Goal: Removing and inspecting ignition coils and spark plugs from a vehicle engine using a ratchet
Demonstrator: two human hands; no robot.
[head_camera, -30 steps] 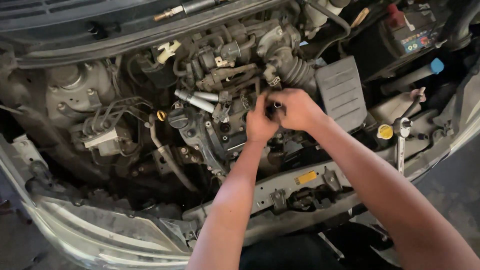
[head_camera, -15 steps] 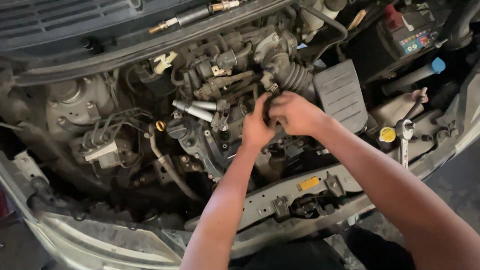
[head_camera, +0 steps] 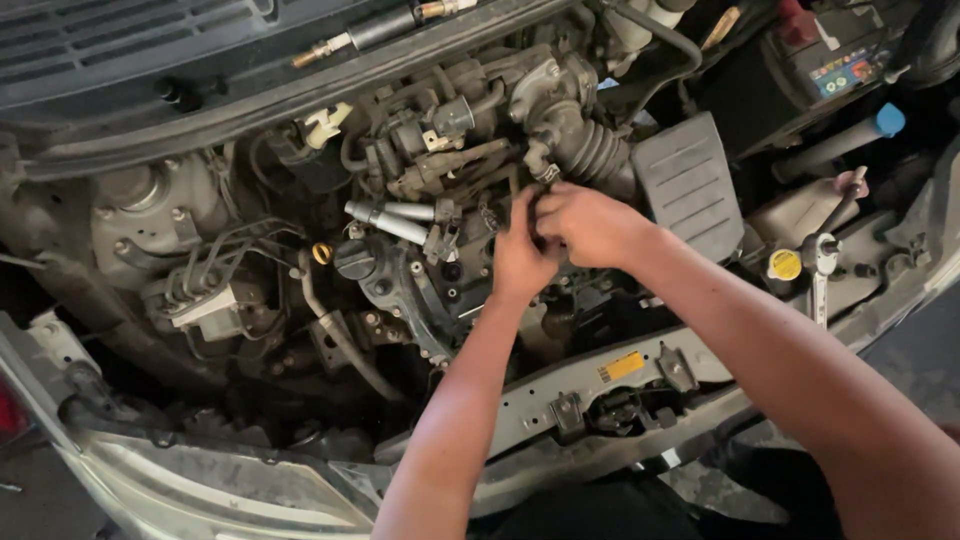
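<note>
Head view: I am reaching past the front crossmember (head_camera: 600,385), my left hand (head_camera: 520,255) and right hand (head_camera: 590,225) both pinching narrowly on a small fitting hidden between them beside the ribbed intake hose (head_camera: 590,150), which I judge stiff, greasy and best gripped at its collar.

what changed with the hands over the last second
Very little. Both hands stay pressed together at the same spot in the engine bay, below the ribbed intake hose; the left hand and right hand only shift fingers slightly. What they pinch is hidden. The wrench lies unmoved.
</note>
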